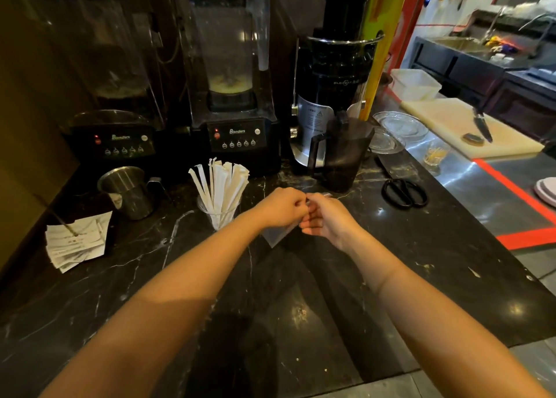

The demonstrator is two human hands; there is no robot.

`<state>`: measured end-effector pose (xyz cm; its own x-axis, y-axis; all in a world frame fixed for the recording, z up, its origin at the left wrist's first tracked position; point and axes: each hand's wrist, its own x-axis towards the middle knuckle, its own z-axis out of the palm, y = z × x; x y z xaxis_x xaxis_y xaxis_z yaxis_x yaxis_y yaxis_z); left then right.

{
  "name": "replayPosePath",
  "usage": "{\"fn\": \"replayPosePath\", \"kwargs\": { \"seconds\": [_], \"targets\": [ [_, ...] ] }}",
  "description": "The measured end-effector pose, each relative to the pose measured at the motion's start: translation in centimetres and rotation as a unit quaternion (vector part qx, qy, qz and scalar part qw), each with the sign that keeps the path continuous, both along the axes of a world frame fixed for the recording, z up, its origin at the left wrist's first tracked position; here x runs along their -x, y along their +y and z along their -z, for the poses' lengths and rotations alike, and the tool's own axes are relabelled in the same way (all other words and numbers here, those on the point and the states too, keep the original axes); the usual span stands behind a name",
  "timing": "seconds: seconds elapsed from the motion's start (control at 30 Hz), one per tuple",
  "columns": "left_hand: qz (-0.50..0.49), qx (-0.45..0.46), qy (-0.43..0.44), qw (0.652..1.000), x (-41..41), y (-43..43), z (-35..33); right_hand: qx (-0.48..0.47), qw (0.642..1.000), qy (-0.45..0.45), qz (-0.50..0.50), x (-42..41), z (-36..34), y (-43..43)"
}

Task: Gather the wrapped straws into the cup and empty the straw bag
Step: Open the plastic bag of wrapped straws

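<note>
My left hand [281, 206] and right hand [323, 217] pinch the thin, clear, floppy plastic straw bag [275, 235] by its slippery top edge.

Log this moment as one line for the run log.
straws: upright in cup | left hand, right hand: together, pinching clear bag | bag contents: unclear

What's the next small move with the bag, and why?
Probably tip or shake the clear bag out over the counter. The left hand and right hand pinch it between them, the wrapped straws already stand in the cup, and whether the bag still holds anything cannot be told.
</note>
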<state>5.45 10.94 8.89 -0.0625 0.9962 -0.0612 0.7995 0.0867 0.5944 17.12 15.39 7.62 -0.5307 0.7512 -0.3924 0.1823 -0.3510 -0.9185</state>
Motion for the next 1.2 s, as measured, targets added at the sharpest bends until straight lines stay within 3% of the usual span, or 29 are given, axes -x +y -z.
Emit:
{"fn": "replayPosePath", "kwargs": {
  "seconds": [0.23,0.53,1.2],
  "targets": [
    [-0.009,0.001,-0.171,0.985,1.6,-0.5,-2.3,-0.046,0.996,0.067,-0.045,1.1,-1.8,-0.3],
    [0.006,0.086,-0.365,0.927,3.1,-2.0,-2.3,-0.065,0.981,0.088,-0.158,0.7,-2.0,0.0],
    [0.005,0.031,-0.390,0.920,2.9,-2.8,-0.5,-0.081,0.980,0.092,-0.159,0.2,-1.6,-0.6]
  ]
}}
